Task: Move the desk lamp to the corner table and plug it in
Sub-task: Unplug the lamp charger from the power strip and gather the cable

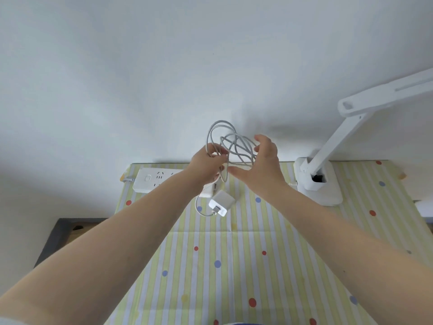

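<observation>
Coiled lamp cable (230, 141) gripped in left hand (206, 164), right hand (260, 165) loosely spread beside, desk lamp (321, 177) on striped surface (234, 254); tangled loops likely snagging adapter (221, 202) short of power strip (154, 180).

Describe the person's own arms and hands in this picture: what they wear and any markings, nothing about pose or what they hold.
Both forearms are bare from the bottom edge of the frame up to the wrists; no sleeves cover them. The left hand and the right hand wear no gloves, and no rings, watch or bracelet show. No markings are visible. A light grey strip at the bottom left corner may be clothing, too little to tell.
</observation>
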